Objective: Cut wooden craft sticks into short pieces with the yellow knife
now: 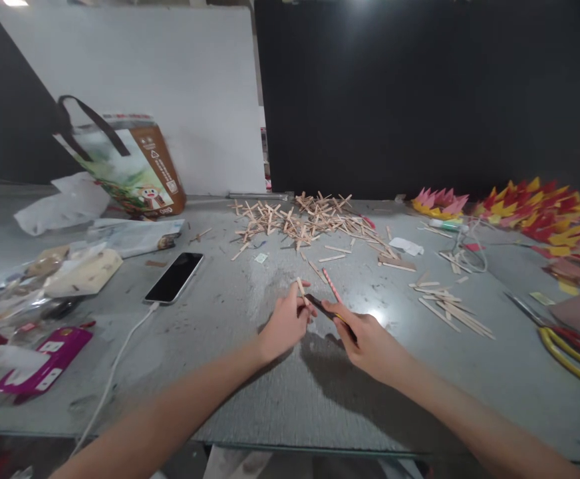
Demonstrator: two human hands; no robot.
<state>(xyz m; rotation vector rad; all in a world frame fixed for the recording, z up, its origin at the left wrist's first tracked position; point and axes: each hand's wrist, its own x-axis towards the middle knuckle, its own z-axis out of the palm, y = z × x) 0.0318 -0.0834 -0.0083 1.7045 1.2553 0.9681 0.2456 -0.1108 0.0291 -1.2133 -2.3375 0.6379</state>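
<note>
In the middle of the grey table, my left hand (pixel 288 316) is closed on a small pale wooden craft stick (pixel 300 287) that points up from its fingertips. My right hand (pixel 370 342) grips a dark tool with a yellow strip, apparently a utility knife (pixel 324 306). Its front end meets the stick at the left fingertips; the exact contact is too small to make out. A pink-and-white striped stick (pixel 332 286) slants just beyond my right fingers. Behind both hands lies a heap of crossed wooden sticks (pixel 294 223), and more loose sticks (pixel 452 307) lie to the right.
On the left are a black-screened phone (pixel 175 278) with a white cable (pixel 115 369), a printed bag (pixel 130 166), plastic packets (pixel 83 269) and a purple package (pixel 45 362). Scissors (pixel 569 342) and red-and-yellow paper pieces (pixel 544 209) lie at the right. Upright panels (pixel 420 100) stand behind.
</note>
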